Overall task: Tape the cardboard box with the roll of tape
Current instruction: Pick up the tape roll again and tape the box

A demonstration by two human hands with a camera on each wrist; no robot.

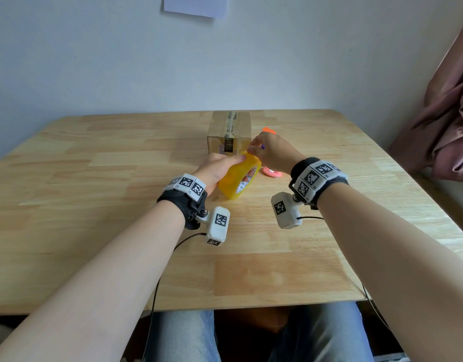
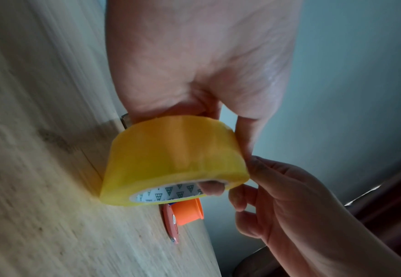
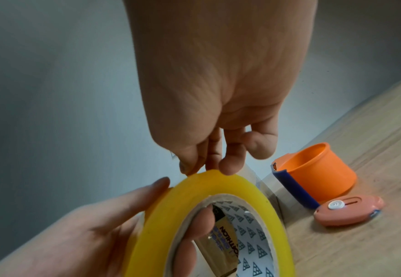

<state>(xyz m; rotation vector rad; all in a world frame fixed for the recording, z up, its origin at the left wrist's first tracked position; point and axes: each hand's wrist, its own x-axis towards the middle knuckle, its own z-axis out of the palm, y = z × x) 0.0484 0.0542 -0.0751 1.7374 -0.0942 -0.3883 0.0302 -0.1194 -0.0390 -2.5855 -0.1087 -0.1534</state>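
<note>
Item: our left hand (image 1: 214,171) grips the yellow roll of packing tape (image 1: 238,178) upright so our right hand (image 1: 269,152) fingertips (image 3: 230,166), pinching its rim, can lift the tape's end.

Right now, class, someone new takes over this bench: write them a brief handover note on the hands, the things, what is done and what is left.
Left hand grips the yellow tape roll, fingers through its core. Right hand picks at the roll's top edge with its fingertips.
The cardboard box sits beyond on the table, not yet touched by this tape.
Left: free the tape end, tape the box.
</note>
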